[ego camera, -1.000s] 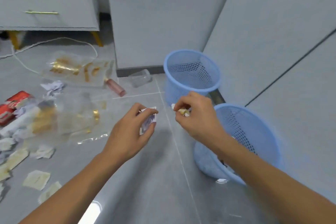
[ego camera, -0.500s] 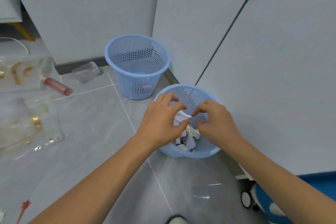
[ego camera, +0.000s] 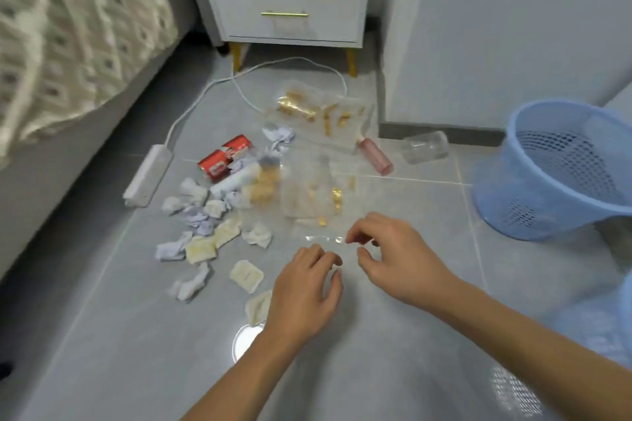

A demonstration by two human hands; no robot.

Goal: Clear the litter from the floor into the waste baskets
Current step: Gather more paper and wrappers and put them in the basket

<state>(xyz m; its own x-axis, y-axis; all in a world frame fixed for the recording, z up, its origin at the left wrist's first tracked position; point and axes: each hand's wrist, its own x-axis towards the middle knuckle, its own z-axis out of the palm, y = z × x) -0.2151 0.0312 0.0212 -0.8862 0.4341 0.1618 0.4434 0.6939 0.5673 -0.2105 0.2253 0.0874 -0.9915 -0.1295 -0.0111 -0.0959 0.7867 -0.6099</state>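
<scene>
Litter lies spread on the grey floor: crumpled white paper (ego camera: 195,212), cream square pads (ego camera: 246,275), two red wrappers (ego camera: 225,155), a pink tube (ego camera: 376,157), a clear cup (ego camera: 424,147) on its side, and clear plastic bags with gold print (ego camera: 314,195). A blue mesh basket (ego camera: 533,202) stands at the right. A second one (ego camera: 615,318) is a blur at the lower right edge. My left hand (ego camera: 304,290) hovers over the floor, fingers relaxed, holding nothing. My right hand (ego camera: 393,256) has loosely curled fingers, with the fingertips at the near edge of the closest plastic bag.
A white power strip (ego camera: 148,174) and its cable lie left of the litter. A white nightstand (ego camera: 287,10) on gold legs stands behind, a bed with a patterned cover (ego camera: 68,27) to the left. A grey wall rises behind the basket.
Both hands held paper scraps, then dropped them into the nearer basket. The view has swung left to the litter pile, and both hands now hang empty over the floor.
</scene>
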